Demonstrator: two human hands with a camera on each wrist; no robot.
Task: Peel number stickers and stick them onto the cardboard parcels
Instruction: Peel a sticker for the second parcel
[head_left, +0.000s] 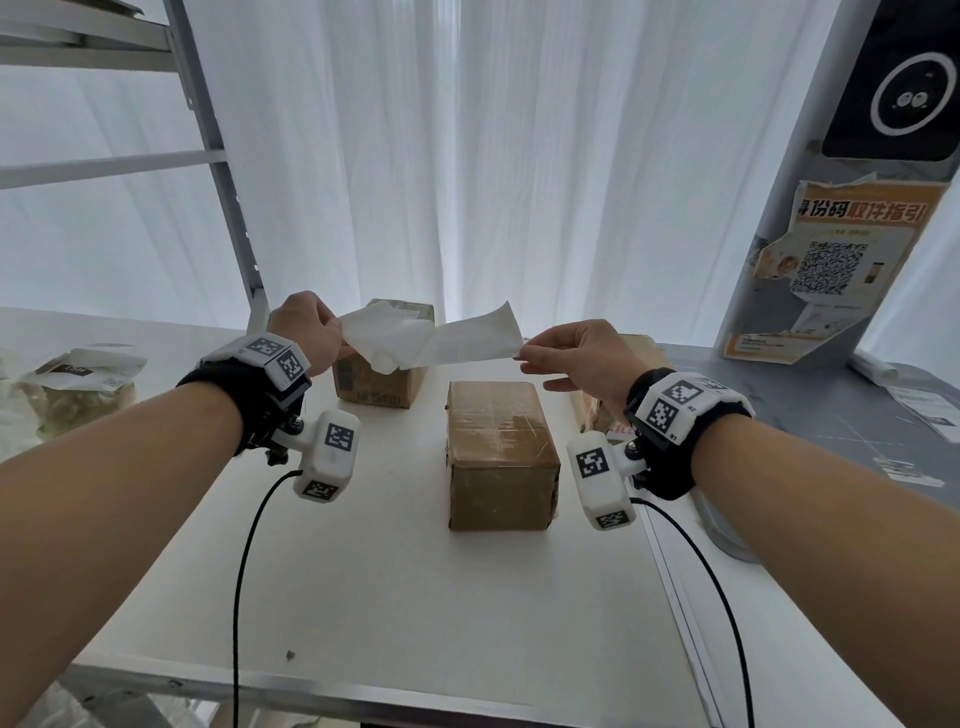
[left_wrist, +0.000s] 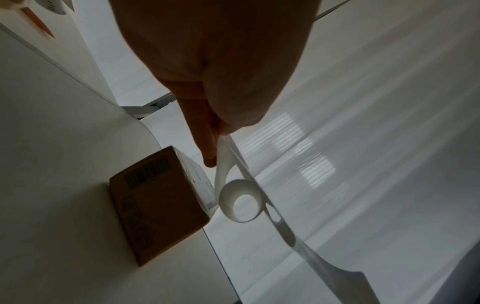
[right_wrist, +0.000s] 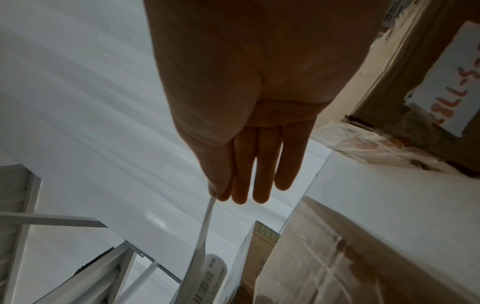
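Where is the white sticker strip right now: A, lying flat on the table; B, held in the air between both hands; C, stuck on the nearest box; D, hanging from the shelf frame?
B: the left hand pinches one end of the strip and the right hand pinches the other, above the boxes.

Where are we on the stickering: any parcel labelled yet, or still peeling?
Done: no number sticker shows on top of the near parcel; the far parcel is partly hidden, so I cannot tell. In hand: the left hand and right hand each pinch an end of the white sticker strip, held in the air above the table. Left: peeling a sticker off and sticking it onto a parcel.
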